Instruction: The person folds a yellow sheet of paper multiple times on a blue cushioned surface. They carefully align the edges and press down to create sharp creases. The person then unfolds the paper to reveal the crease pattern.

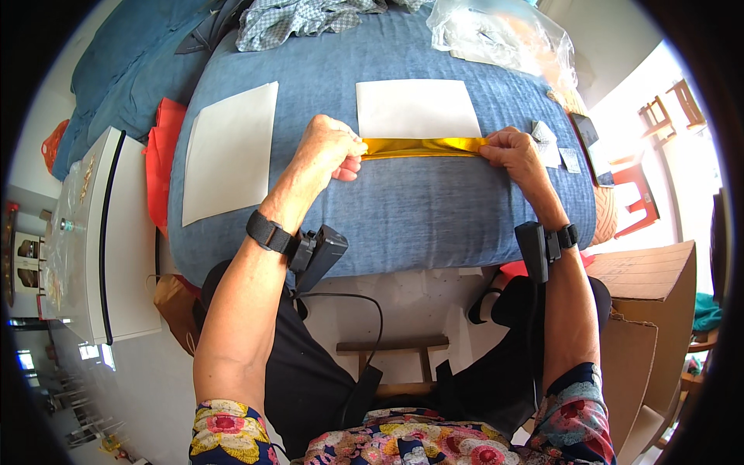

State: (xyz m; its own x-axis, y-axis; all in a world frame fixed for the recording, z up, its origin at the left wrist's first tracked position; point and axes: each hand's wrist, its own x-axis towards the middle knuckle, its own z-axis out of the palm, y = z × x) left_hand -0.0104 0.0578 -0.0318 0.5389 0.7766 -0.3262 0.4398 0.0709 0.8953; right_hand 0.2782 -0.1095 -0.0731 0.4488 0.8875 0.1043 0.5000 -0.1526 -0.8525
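Observation:
A narrow, folded strip of shiny gold foil paper (424, 146) stretches level between my two hands. My left hand (332, 148) pinches its left end between thumb and fingers, and my right hand (511, 149) grips the other end the same way. Just beyond the strip a white sheet of paper (417, 107) lies flat on the blue cloth cover (407, 215), its near edge meeting the foil in view. Left of my left hand rests a small stack of white sheets (232, 154), slightly fanned. Black straps with devices circle both my wrists.
Folded silvery pieces (546, 142) and a dark tablet-like device (592, 148) lie at the right. A clear plastic bag (505, 40) and patterned cloth (302, 23) sit at the back. A white cabinet (125, 244) stands left, an open cardboard box (633, 349) right.

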